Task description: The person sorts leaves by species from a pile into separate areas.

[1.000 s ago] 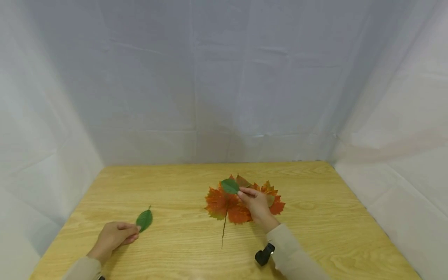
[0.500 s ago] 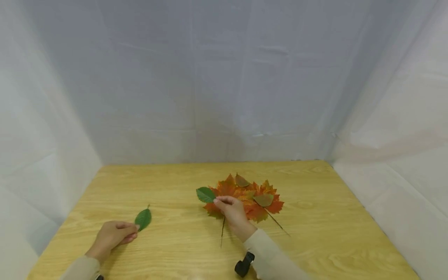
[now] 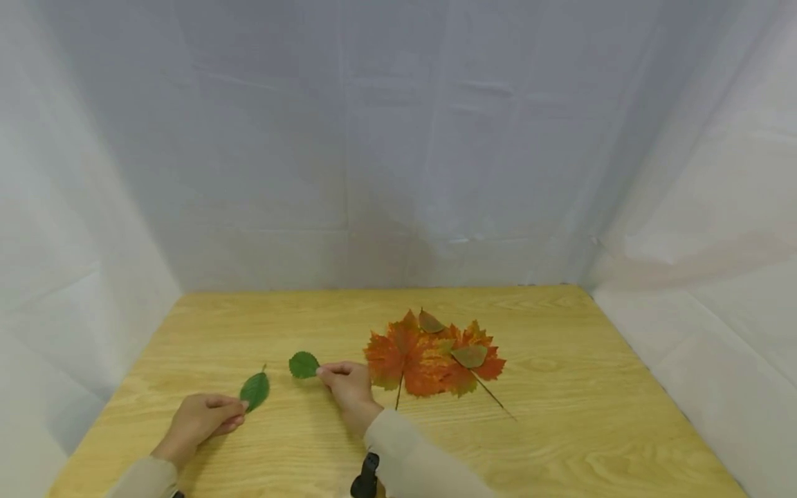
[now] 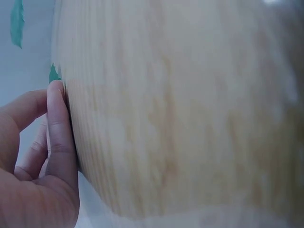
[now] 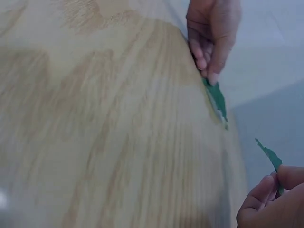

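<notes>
On the left of the table, my left hand (image 3: 202, 422) pinches the lower end of a green leaf (image 3: 254, 391) between thumb and fingers, low over the wood. Its stem points away from me. In the left wrist view only a bit of that leaf (image 4: 54, 73) shows past the fingertips. My right hand (image 3: 350, 391) pinches a second, rounder green leaf (image 3: 303, 364) by one end, a short way to the right of the first. From the right wrist view, this leaf (image 5: 271, 156) is held up apart from the tabletop, while the left hand's leaf (image 5: 216, 100) is by the surface.
Right of centre lie overlapping orange-red maple leaves (image 3: 405, 353) with dark stems. Two brownish leaves rest on or against them, one on the right (image 3: 470, 356) and one at the back (image 3: 429, 321). Pale sheets (image 3: 398, 152) surround the wooden table (image 3: 560, 415) on three sides.
My right hand has carried its green leaf leftward from over the maple leaves to near the other green leaf. The left hand and its leaf have stayed in place.
</notes>
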### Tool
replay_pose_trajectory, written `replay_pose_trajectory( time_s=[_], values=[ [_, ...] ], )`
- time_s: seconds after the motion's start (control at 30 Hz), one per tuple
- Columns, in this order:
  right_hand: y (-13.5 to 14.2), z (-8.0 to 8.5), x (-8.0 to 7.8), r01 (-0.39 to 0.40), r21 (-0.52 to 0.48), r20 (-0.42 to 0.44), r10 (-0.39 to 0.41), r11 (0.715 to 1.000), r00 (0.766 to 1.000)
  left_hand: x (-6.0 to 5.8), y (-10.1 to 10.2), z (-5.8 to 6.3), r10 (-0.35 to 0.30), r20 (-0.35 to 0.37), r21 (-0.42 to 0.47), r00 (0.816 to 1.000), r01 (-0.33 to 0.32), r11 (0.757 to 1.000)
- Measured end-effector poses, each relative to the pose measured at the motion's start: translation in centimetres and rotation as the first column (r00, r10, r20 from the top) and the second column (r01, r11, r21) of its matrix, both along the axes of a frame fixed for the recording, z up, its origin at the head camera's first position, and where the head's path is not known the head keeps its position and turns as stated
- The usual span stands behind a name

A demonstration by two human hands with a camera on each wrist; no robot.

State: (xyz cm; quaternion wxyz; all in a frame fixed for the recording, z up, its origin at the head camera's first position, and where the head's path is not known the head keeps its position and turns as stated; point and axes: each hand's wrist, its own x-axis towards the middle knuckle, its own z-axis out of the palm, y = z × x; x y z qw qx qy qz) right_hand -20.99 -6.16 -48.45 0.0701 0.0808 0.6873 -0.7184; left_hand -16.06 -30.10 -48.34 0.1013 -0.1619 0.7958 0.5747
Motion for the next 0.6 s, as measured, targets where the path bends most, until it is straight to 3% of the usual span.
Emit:
replay_pose_trajectory(
  time_s=[0.17,0.27,0.33,0.47,0.6],
  values=[
    [-1.4,-0.8,0.0,0.045,0.210,-0.087,-0.027,0.977,0.996,0.0,0.2,0.1,0.005,-0.003,-0.004,1.000,-0.005,1.000],
    [-1.8,-0.9,0.1,0.012,0.373,-0.149,0.047,0.928,0.988,0.0,0.2,0.1,0.002,-0.008,-0.002,1.000,-0.002,1.000],
    [-1.9,-0.7,0.2,-0.016,0.474,-0.185,0.117,0.880,0.976,0.1,0.2,0.2,0.002,-0.012,0.000,1.000,-0.002,1.000],
    [-2.1,0.2,0.4,-0.072,0.591,-0.179,0.217,0.803,0.960,0.1,0.1,0.2,-0.003,-0.010,0.009,1.000,0.003,1.000],
    [-2.0,0.5,0.3,-0.104,0.630,-0.133,0.239,0.770,0.962,0.0,-0.1,0.0,-0.006,-0.001,0.011,1.000,0.006,1.000]
  ],
)
